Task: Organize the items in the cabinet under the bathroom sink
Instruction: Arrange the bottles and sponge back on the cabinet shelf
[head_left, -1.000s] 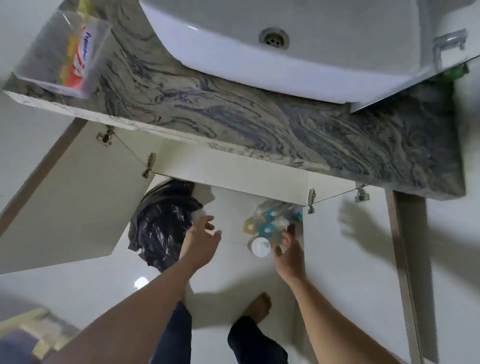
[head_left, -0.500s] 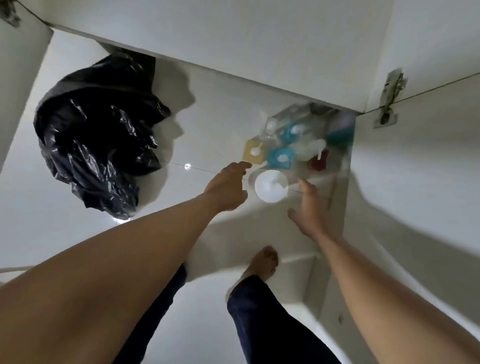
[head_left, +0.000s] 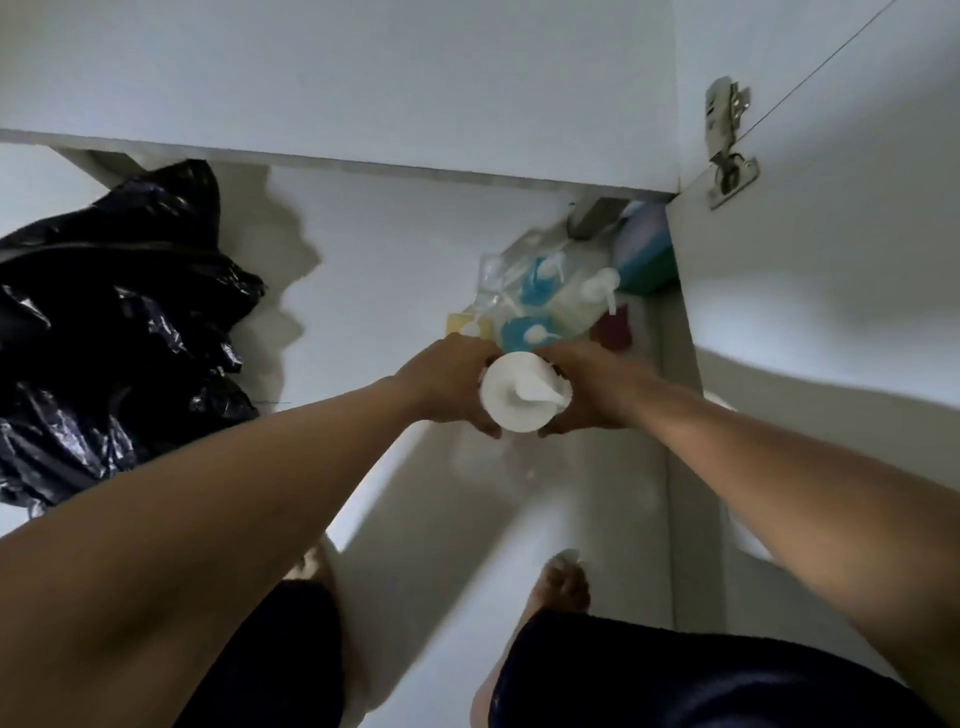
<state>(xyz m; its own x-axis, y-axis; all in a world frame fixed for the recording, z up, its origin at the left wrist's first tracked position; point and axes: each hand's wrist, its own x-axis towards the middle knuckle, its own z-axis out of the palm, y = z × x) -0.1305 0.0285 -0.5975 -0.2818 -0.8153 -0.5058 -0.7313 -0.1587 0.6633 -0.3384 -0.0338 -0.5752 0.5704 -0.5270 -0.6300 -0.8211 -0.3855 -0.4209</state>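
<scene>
A white pump bottle (head_left: 522, 393) stands at the front of the open cabinet, seen from above. My left hand (head_left: 448, 383) grips its left side and my right hand (head_left: 587, 385) grips its right side, fingers curled round it. Behind it, in the cabinet's right corner, crowd several pump bottles: blue ones (head_left: 524, 332), a pale yellow one (head_left: 582, 304), a clear one (head_left: 493, 275), a yellow one (head_left: 462, 325) and a dark red item (head_left: 613, 327). A teal and lilac box (head_left: 644, 249) sits at the back right.
A crumpled black plastic bag (head_left: 114, 322) fills the cabinet's left side. The white cabinet floor (head_left: 384, 270) lies between bag and bottles. The right door (head_left: 831, 260) hangs open on its hinge (head_left: 724, 145). My bare foot (head_left: 563, 584) is on the floor below.
The camera has dropped lower and closer to the cabinet. Both hands have reached in and closed round the white pump bottle, which they were only nearing before.
</scene>
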